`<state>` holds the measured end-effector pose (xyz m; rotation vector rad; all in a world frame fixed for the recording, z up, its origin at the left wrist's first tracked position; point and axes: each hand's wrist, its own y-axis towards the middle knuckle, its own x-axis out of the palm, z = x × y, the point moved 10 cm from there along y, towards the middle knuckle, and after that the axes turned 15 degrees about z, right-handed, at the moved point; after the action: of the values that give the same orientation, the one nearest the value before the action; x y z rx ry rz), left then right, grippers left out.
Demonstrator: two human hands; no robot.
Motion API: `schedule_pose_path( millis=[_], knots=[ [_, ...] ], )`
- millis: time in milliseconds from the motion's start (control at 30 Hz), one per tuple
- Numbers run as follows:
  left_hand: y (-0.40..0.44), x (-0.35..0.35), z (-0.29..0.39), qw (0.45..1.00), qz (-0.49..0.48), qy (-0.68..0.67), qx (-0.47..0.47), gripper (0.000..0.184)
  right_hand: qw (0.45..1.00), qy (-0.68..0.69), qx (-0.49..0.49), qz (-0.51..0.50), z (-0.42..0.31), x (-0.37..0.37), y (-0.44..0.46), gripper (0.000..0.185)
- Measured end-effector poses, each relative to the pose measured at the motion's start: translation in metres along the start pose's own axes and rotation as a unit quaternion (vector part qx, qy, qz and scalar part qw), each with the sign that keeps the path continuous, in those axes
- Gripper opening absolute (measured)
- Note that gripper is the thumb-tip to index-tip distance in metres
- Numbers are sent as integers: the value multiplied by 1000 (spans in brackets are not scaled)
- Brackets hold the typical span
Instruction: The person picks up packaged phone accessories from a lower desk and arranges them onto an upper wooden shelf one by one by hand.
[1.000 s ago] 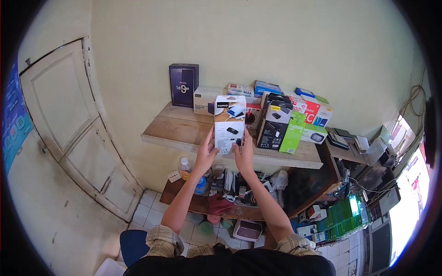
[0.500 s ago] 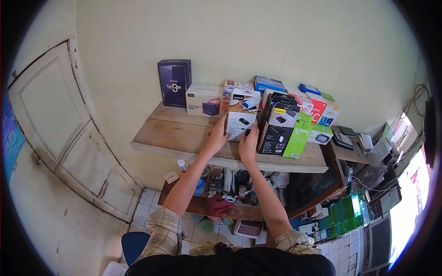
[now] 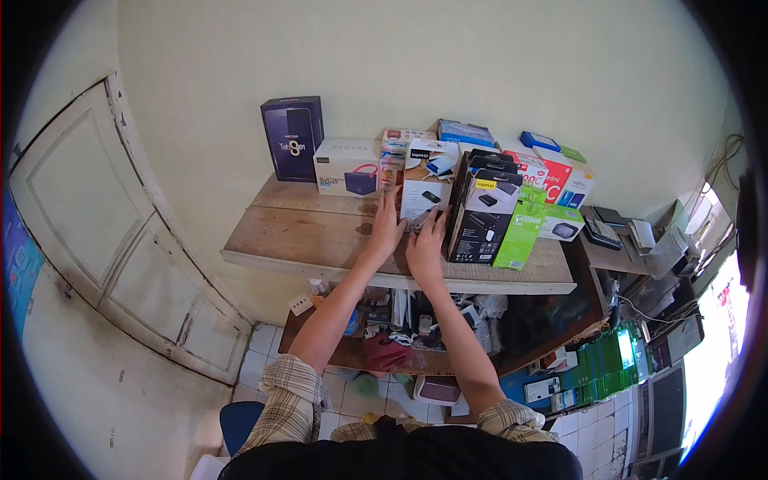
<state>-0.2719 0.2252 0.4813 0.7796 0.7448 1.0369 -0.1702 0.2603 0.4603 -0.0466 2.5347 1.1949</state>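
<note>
A white box with a phone and power bank picture (image 3: 428, 180) stands upright on the wooden shelf (image 3: 296, 224). My left hand (image 3: 386, 228) is at its lower left edge, fingers stretched upward. My right hand (image 3: 428, 244) lies at its lower front, fingers spread and their tips against the box. Neither hand is wrapped round it. Just right of it stand black boxes (image 3: 482, 220) and a green power bank box (image 3: 520, 234). To its left are a white Bluetooth speaker box (image 3: 346, 168) and a dark blue tablet box (image 3: 293, 140).
More boxes, including a red one (image 3: 552, 166) and a blue one (image 3: 464, 132), stand at the back right. Below the shelf, a lower shelf holds clutter and a maroon cloth (image 3: 387, 352). A white door (image 3: 152, 232) is at the left.
The white box now stands farther back, level with its neighbours. My hands have loosened from its sides, with the right fingers now spread at its lower front. The view has shifted slightly.
</note>
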Motion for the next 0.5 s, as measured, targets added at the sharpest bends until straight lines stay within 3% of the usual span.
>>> schedule_pose_path(
  millis=[67,300,500],
  knots=[
    [-4,9,-18,991,-32,-80,-103,69,1000,-20,-19,10,0,2,0,70],
    [-6,13,-25,993,-32,-65,-96,69,1000,6,-15,14,0,3,-1,69],
    [-13,11,-26,983,-24,-115,-144,67,998,9,-61,12,-9,-6,-11,65]
  ],
)
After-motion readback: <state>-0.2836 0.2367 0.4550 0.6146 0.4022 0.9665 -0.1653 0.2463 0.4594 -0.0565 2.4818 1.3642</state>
